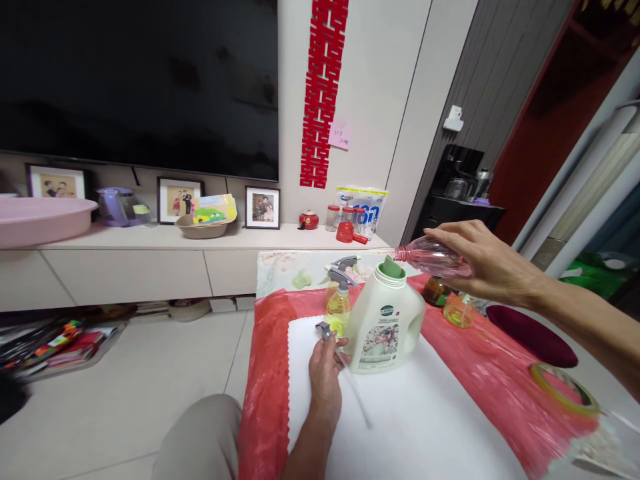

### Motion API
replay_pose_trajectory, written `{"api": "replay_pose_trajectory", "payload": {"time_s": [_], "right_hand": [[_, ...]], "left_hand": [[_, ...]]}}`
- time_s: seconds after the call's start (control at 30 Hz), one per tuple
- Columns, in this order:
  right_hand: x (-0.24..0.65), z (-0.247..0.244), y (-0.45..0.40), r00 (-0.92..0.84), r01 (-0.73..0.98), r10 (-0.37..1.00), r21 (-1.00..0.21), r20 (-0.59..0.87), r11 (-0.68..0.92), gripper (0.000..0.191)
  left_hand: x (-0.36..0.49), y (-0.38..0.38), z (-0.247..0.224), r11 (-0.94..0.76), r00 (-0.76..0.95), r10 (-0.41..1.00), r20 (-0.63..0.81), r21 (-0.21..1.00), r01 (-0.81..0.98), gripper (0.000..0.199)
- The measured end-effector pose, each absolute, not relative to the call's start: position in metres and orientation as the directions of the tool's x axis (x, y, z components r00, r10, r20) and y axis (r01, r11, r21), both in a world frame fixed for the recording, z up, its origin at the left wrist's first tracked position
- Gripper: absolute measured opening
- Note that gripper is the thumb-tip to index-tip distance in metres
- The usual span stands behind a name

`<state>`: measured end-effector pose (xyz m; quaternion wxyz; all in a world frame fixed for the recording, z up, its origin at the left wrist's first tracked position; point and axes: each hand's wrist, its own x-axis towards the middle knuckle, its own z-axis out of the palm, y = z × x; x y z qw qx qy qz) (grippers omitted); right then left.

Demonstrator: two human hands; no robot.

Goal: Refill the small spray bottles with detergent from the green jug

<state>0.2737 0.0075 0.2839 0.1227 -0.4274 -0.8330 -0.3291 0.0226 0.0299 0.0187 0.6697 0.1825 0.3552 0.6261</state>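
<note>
Jug (383, 327) blocks mid-table; cross-reach must go round. Over its neck: no room from R side, as R hand (480, 260) has pink btl (433, 257) tilted there. Jug's L side tight: yellow btl (339, 308) close by, L hand (325, 373) in front w/ sprayer (325, 329), tube (361, 399) slanting over mat (430, 427). Spray heads (343, 275) behind yellow btl. R rear: brown btl (435, 292) & squat btl (459, 311) in the way. Free: mat front-R of jug; red cover (265, 393) along L edge; also betw. mat & tape (540, 383).
</note>
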Motion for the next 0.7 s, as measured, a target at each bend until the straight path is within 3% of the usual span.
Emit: {"api": "replay_pose_trajectory", "payload": {"time_s": [0.27,0.7], "right_hand": [[0.2741,0.2836,0.0076,-0.581,0.812,0.650,0.406,0.490,0.420,0.066],[0.2715,0.2880,0.0060,-0.618,0.781,0.628,0.465,0.473,0.418,0.064]], "left_hand": [[0.0223,0.0294,0.0175,0.148,-0.034,0.970,-0.242,0.691,-0.708,0.057],[0.0224,0.0304,0.0158,0.159,-0.034,0.963,-0.266,0.668,-0.728,0.070]]}}
